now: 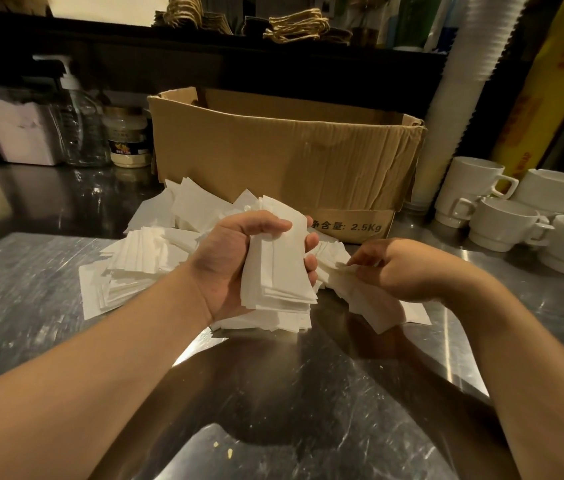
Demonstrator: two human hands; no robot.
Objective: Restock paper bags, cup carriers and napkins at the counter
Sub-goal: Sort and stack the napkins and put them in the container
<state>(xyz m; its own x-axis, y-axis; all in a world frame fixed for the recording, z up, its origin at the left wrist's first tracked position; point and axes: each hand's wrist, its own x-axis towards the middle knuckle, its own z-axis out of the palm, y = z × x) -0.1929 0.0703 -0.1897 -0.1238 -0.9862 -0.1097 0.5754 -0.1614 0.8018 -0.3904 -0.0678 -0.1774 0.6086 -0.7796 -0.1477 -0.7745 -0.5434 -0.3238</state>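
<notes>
- White paper napkins are seen scattered in loose, fanned heaps across the middle of the steel worktop, just in front of a cardboard box.
- A thick stack of napkins is clenched in the left hand; the stack is held upright, slightly tilted, with the thumb across its upper face and the fingertips wrapped round its far side.
- The lower edge of the held stack is touching, or nearly touching, the napkins lying flat beneath it; which cannot be told.
- A few loose napkins are pinched in the grip of the right hand, low over the worktop and right of the held stack.
- The cardboard box is set open-topped toward the far edge of the worktop, with "2.5Kg" printed near its lower right corner; its contents are hidden.
- White ceramic mugs are stacked near the right edge of the worktop, beside tall columns of white disposable cups.
- A clear pump bottle, a small jar and a clear container of white paper are lined up along the far left edge.
- Brown paper bags with twine handles are laid on the dark shelf above the worktop.
</notes>
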